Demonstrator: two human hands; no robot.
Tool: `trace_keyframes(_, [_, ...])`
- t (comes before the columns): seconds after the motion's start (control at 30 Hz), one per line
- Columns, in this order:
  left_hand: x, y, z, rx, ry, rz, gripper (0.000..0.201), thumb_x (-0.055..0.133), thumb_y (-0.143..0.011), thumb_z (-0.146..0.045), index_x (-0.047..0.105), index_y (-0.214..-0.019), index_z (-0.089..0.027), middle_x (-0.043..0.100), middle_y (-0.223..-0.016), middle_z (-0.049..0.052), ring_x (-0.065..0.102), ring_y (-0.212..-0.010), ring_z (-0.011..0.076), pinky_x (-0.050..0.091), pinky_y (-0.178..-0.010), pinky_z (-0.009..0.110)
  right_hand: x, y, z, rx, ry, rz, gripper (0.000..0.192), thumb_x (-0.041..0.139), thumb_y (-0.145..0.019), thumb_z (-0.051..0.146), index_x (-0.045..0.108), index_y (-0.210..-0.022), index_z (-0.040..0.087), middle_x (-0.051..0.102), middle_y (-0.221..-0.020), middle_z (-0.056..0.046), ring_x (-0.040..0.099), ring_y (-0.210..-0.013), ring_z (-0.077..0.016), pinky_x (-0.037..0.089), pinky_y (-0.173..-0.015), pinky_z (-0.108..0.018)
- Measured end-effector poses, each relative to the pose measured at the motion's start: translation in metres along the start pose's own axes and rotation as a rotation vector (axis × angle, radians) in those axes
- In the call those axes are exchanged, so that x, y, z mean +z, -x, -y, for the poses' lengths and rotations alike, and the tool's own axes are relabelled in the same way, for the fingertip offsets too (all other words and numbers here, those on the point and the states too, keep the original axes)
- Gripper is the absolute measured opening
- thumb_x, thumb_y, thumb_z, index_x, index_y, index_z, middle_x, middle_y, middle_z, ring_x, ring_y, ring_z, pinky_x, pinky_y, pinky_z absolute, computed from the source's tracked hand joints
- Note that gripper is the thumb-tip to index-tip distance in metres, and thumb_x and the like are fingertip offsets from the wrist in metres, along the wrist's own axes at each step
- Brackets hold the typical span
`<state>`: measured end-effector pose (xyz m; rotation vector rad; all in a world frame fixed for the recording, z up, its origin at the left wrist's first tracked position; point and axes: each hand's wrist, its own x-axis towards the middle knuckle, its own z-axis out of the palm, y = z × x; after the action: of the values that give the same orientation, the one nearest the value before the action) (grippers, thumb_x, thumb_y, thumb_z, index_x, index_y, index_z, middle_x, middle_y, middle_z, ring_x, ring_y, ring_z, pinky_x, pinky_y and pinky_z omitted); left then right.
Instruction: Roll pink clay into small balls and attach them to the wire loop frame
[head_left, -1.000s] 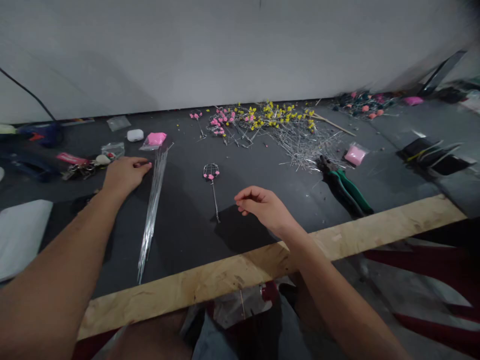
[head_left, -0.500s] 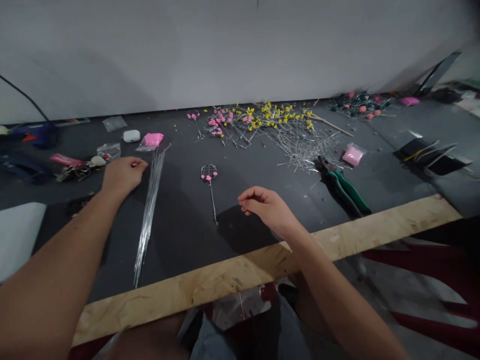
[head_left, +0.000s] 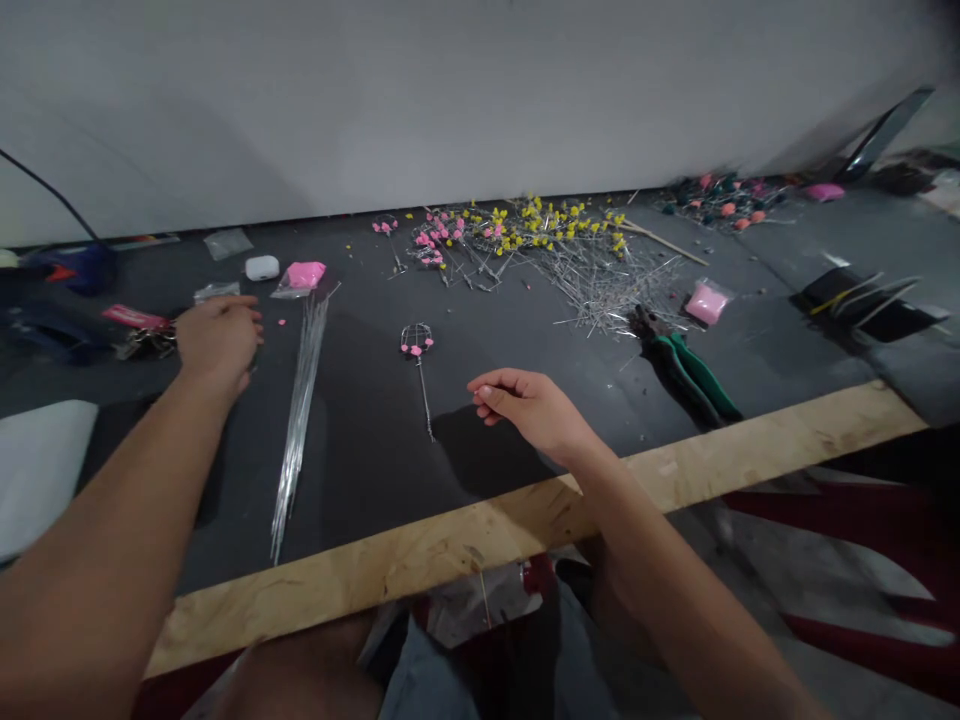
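Head view: both hands over the dark table, nothing gripped

Head camera looks down on my two bare arms stretched over the table [head_left: 360, 470]. My left hand [head_left: 219, 335] lies far out on the left, palm down, fingers [head_left: 241, 312] loosely bent and close together; I can't tell whether anything sits under them. It is just left of the wire bundle [head_left: 300, 395], a long sheaf of thin silver wires running from near the pink bag [head_left: 306, 274] down toward the wooden edge [head_left: 525, 520]. A tiny pink bead [head_left: 282, 322] lies between that hand and the wires. Keys [head_left: 146, 340] and a small clear bag [head_left: 216, 291] sit just beyond my knuckles.

My right hand [head_left: 529, 405] hovers near the middle, fingers [head_left: 491, 390] curled in with the tips together, and I see nothing held. Just to its left lies the wire stem [head_left: 421, 365], a small cage with pink beads at its top, flat on the table and clear of both hands.

Farther back is a pile of wires [head_left: 570, 260] with yellow and pink beads. Green pliers [head_left: 686, 365] lie to the right, with another pink bag beside them
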<state>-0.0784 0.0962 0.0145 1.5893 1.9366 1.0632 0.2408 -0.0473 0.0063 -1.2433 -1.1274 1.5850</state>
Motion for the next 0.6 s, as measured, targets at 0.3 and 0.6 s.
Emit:
trace_keyframes(0.3, [0.019,0.095,-0.077,-0.005,0.387,0.205,0.016,0.063,-0.076,-0.027,0.061,-0.084,-0.014,0.062,-0.071,0.001,0.058,-0.062,0.0110,0.049,-0.059,0.025,0.002,0.002,-0.002,-0.094,0.004,-0.009,0.014,0.067,-0.072,0.028,0.062,-0.078,0.016,0.059,-0.068,0.002,0.054,-0.060,-0.0077,0.046,-0.057,-0.021])
trace_keyframes(0.6, [0.028,0.161,-0.087,-0.057,0.437,0.361,0.024,0.062,-0.076,-0.035,0.063,-0.089,-0.015,0.067,-0.078,0.004,0.063,-0.068,0.0151,0.053,-0.063,0.028,0.013,0.001,-0.006,-0.070,-0.196,0.079,0.017,0.064,-0.076,0.027,0.062,-0.090,0.017,0.065,-0.084,-0.002,0.063,-0.075,-0.0115,0.054,-0.068,-0.027])
